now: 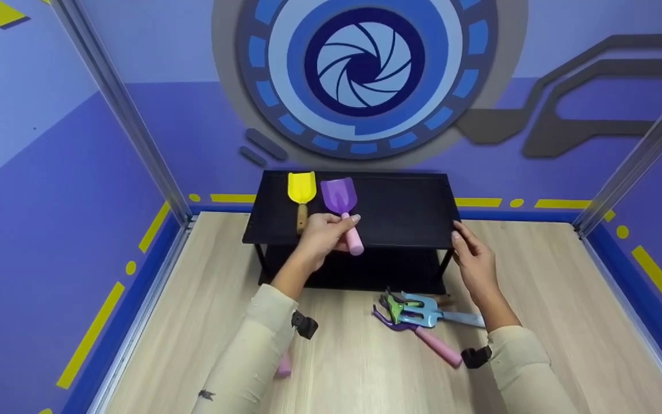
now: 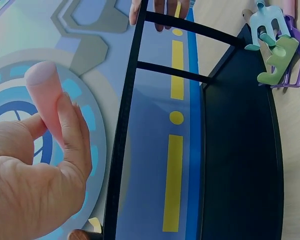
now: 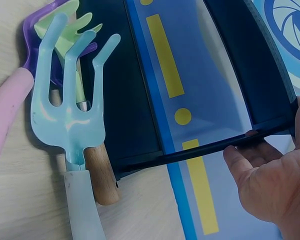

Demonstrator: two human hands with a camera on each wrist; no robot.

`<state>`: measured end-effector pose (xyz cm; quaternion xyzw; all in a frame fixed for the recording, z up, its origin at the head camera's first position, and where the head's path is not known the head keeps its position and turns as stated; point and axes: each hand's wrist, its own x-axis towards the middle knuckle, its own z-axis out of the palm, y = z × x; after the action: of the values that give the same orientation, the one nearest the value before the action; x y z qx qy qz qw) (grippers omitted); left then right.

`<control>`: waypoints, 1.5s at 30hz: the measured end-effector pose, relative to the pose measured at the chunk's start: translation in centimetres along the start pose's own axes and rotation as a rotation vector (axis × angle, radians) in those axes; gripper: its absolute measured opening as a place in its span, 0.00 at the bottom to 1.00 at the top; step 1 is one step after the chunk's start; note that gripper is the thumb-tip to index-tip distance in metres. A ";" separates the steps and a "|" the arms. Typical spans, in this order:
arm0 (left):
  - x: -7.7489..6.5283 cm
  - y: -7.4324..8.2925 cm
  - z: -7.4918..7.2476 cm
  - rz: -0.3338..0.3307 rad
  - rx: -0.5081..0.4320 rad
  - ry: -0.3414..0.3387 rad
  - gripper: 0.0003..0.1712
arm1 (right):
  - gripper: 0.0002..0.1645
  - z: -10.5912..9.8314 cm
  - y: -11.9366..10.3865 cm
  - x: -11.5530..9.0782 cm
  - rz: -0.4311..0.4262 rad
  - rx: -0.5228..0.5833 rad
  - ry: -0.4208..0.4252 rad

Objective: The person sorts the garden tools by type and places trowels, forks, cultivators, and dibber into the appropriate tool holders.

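Note:
My left hand (image 1: 322, 236) pinches the pink handle of a toy shovel with a purple scoop (image 1: 339, 195), held over the front of a black two-tier rack (image 1: 400, 210). In the left wrist view, the shovel's pink handle (image 2: 44, 95) sits between thumb and fingers, with its scoop out of sight. A yellow shovel (image 1: 301, 188) with a wooden handle lies on the top shelf, left of the purple one. At the rack's right end, my right hand (image 1: 474, 267) grips the edge; the right wrist view shows this hand (image 3: 270, 175) with thumb and fingers around the frame.
Before the rack's right front lie a light blue hand fork (image 1: 423, 310), a green clawed tool (image 1: 394, 309) and a purple rake with pink handle (image 1: 437, 345), overlapping. A wooden handle (image 3: 101, 175) shows beneath the fork. Another pink handle (image 1: 284, 366) pokes out beside the left sleeve.

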<state>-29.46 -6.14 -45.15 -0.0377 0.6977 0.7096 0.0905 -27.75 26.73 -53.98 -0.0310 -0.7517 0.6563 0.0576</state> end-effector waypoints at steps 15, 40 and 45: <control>1.7 0.0 0.8 -0.038 -0.049 -0.037 0.16 | 0.35 0.0 -0.2 -0.1 0.015 -0.003 0.001; 3.0 -0.3 2.1 -0.055 0.032 0.038 0.18 | 0.34 0.1 -0.2 -0.1 0.023 -0.019 0.009; 3.1 -0.5 2.0 -0.037 0.023 0.033 0.16 | 0.35 0.0 -0.1 -0.1 0.014 -0.011 -0.005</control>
<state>-32.24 -3.95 -46.13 -0.0613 0.7066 0.6989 0.0923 -27.62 26.69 -53.84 -0.0350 -0.7553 0.6525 0.0508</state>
